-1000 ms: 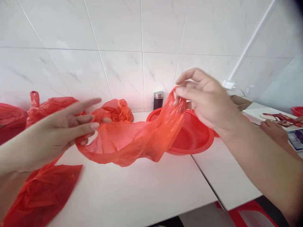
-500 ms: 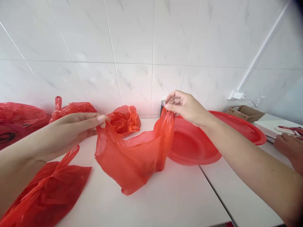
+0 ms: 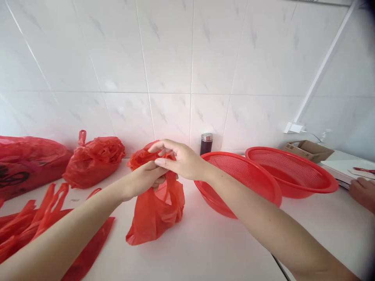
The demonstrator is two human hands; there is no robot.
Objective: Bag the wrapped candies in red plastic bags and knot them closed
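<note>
A thin red plastic bag (image 3: 155,218) hangs above the white table, its top gathered at my two hands. My left hand (image 3: 143,177) is closed around the gathered part. Overlapping it from the right, my right hand (image 3: 181,160) has its thumb against the left fingers and its own fingers curled over the bag's top. Part of the grip is hidden where the hands meet. Behind them lies a crumpled heap of red plastic bags (image 3: 139,159). Flat red bags with upright handles (image 3: 38,226) lie under my left forearm.
Two red mesh baskets (image 3: 234,162) stand at right, with a dark bottle (image 3: 206,145) behind. Along the tiled wall at left sit a stuffed red bag (image 3: 95,162) and a larger one (image 3: 32,164). A cardboard box (image 3: 310,150) and another person's hand (image 3: 363,191) are far right.
My hands have come together from wide apart, bringing the bag's two stretched ends to one point. The bag now hangs narrower and further left. The view has shifted slightly.
</note>
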